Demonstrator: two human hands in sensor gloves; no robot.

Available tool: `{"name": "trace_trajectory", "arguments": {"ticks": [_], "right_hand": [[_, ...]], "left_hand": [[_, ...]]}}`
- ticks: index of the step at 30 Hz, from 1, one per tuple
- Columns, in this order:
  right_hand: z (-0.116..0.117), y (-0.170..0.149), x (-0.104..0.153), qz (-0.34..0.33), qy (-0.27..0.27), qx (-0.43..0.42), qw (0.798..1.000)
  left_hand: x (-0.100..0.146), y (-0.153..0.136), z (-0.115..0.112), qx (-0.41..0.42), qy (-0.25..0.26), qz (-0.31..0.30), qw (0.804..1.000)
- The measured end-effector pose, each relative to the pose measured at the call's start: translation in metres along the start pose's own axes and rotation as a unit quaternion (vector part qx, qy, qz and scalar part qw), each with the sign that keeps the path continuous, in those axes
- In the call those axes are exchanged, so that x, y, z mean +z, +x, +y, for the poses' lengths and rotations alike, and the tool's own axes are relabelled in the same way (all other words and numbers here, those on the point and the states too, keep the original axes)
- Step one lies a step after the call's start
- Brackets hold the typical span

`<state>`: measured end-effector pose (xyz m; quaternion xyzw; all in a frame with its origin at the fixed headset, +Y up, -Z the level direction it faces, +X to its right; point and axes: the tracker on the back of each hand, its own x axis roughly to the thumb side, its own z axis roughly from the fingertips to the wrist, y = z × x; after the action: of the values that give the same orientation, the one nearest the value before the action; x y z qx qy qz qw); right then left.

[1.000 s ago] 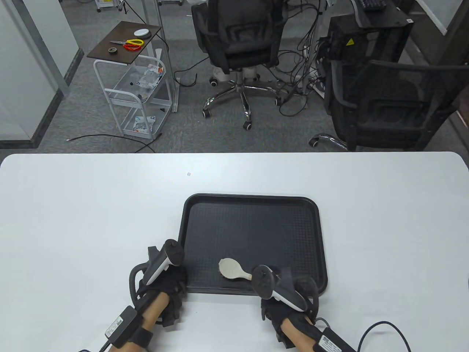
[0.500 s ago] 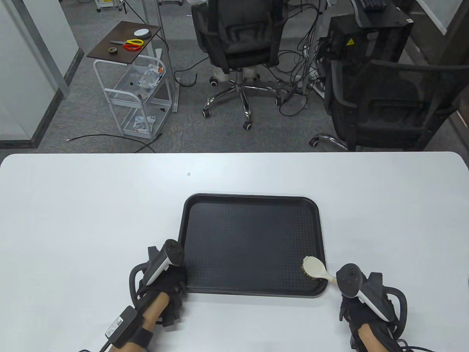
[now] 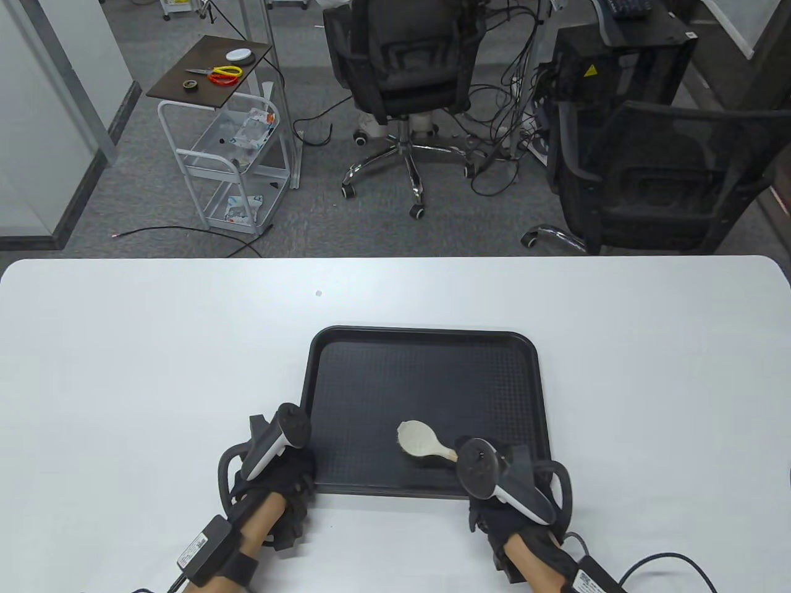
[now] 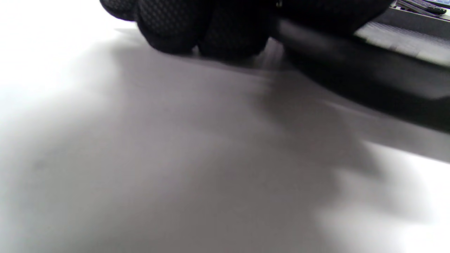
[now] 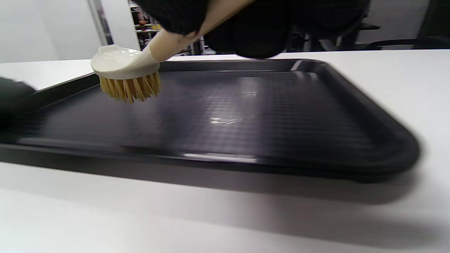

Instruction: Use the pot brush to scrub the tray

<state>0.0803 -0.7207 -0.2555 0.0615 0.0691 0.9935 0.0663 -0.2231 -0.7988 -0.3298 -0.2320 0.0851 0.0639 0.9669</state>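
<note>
Table view first: the black tray (image 3: pixel 426 370) sits on the white desk (image 3: pixel 123 346), and the right hand (image 3: pixel 494 494) grips the pot brush (image 3: pixel 420 440) by its handle, round head out ahead of the knuckles over the tray's near half. At the tray's near left corner, the left hand (image 3: pixel 278 475) presses down on the rim.

Left wrist view: blurry, gloved fingers (image 4: pixel 197 31) curled at the tray's edge; how wide they spread I cannot tell.

Right wrist view: tan bristles face down, just at the textured tray floor. That brush looks light and stiff, best held on the slim handle. The tray looks rigid, slick, likely to slide unless pinned at the rim
</note>
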Motion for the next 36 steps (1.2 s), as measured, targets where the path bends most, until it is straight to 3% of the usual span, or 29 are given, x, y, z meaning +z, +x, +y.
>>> {"name": "trace_trajectory", "arguments": {"ticks": [8, 18, 26, 36], "right_hand": [[0.025, 0.067, -0.012, -0.059, 0.021, 0.015, 0.998], [0.039, 0.077, -0.006, -0.082, 0.017, 0.016, 0.996], [0.030, 0.009, 0.005, -0.021, 0.038, -0.002, 0.999], [0.008, -0.123, 0.039, 0.111, 0.052, -0.012, 0.992]], "left_hand": [[0.000, 0.000, 0.000, 0.001, -0.001, -0.001, 1.000], [0.000, 0.000, 0.000, 0.001, -0.001, -0.001, 1.000], [0.000, 0.000, 0.000, 0.000, -0.001, 0.000, 1.000], [0.000, 0.000, 0.000, -0.001, 0.001, 0.000, 1.000]]}}
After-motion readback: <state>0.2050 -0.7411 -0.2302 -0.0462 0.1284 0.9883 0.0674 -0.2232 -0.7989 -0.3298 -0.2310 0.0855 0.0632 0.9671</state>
